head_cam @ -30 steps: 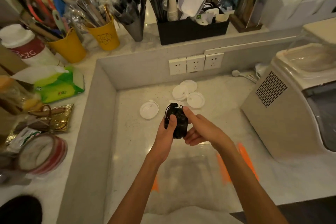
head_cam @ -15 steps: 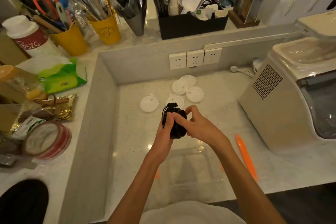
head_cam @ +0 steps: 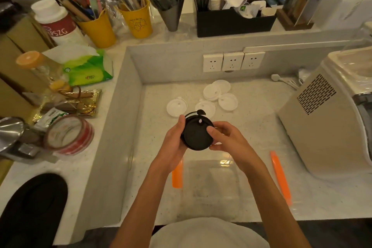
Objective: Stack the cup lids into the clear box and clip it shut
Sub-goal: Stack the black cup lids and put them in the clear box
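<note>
Both hands hold a stack of black cup lids [head_cam: 196, 136] above the counter. My left hand [head_cam: 174, 143] cups its left side and my right hand [head_cam: 225, 139] grips its right edge, thumb on top. The stack's flat round face points up at the camera. Below the hands sits the clear box [head_cam: 211, 185], open, with one orange clip [head_cam: 177, 173] on its left side and another orange clip [head_cam: 280, 177] on its right. Several white cup lids [head_cam: 205, 107] lie loose on the counter beyond the hands, one white lid [head_cam: 176, 106] apart to the left.
A beige machine [head_cam: 326, 119] stands at the right. Wall sockets [head_cam: 232, 61] are on the back wall. The raised ledge on the left holds a tape roll [head_cam: 69, 135], a green tissue pack [head_cam: 88, 66], yellow utensil cups [head_cam: 136, 20] and a black organiser [head_cam: 233, 22].
The black lid stack has turned from on edge to face up between my hands. The view has tilted down, showing the whole clear box and both orange clips.
</note>
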### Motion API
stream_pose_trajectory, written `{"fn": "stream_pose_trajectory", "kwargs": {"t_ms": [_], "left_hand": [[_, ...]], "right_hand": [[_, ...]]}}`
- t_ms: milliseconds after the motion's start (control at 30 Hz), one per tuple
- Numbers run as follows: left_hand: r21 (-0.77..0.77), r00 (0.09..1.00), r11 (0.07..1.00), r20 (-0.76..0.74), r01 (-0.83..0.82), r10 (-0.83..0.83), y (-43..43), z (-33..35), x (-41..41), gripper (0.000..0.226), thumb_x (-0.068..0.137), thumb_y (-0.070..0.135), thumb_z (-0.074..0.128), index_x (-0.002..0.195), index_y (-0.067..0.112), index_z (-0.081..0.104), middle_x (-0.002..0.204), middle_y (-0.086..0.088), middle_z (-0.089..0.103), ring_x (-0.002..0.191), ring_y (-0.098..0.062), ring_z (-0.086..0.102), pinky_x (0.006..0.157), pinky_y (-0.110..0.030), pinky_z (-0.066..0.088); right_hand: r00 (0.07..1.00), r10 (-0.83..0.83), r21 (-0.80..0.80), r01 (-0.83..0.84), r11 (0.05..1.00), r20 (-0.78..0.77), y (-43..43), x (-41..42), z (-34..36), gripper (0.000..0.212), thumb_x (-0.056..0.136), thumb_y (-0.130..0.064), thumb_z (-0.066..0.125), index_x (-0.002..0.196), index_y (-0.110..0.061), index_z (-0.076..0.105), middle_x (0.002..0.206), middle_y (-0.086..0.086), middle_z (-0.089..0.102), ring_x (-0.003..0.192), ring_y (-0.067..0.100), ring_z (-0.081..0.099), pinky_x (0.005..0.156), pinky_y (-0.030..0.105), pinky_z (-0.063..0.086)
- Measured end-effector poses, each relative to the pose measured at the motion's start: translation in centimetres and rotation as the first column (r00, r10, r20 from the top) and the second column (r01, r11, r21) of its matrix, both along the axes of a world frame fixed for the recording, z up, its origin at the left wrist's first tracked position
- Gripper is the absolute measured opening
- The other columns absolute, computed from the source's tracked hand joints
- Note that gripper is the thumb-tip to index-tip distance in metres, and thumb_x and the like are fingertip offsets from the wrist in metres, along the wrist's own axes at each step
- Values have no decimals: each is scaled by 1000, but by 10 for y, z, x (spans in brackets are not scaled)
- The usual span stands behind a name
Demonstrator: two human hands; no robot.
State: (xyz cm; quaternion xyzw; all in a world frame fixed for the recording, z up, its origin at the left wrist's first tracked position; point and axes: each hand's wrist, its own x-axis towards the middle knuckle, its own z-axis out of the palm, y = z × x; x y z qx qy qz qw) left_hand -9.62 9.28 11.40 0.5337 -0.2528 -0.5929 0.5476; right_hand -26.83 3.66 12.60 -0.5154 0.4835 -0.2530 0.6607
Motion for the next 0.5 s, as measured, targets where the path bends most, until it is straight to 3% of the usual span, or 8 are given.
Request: {"fn": "stream_pose_trajectory", "kwargs": {"t_ms": [100,200,367,500], "left_hand": [[-3,997,1000,72,-23,23,6,-6,8,51,92,40,65,137,16,60,123,-5,75,118,-26,69,92,-38,60],[-5,990,999,133,-35,36,10,-10,8,45,97,22,67,139,12,58,119,-6,76,113,-23,72,92,-37,60],[-19,984,995,147,-97,99,14,-12,6,31,98,18,66,128,20,65,114,-6,77,108,-22,74,87,-34,62],[16,987,995,125,-100,97,19,-14,10,30,97,20,66,127,18,65,113,-5,78,107,-23,74,83,-31,62]], "right_hand": [[997,-83,77,83,994,-6,1,2,-4,44,89,-38,68,122,-10,57,111,13,68,89,21,71,77,32,62],[997,-74,78,76,994,-28,3,6,-7,46,91,-36,66,124,-5,57,109,14,69,92,24,72,77,30,61],[997,-66,53,68,996,-41,6,11,-12,43,92,-35,64,123,-6,58,102,14,72,92,26,72,81,32,60],[997,19,42,-16,999,-72,5,6,-13,47,91,-46,61,129,-19,57,105,4,72,94,19,72,88,34,58]]}}
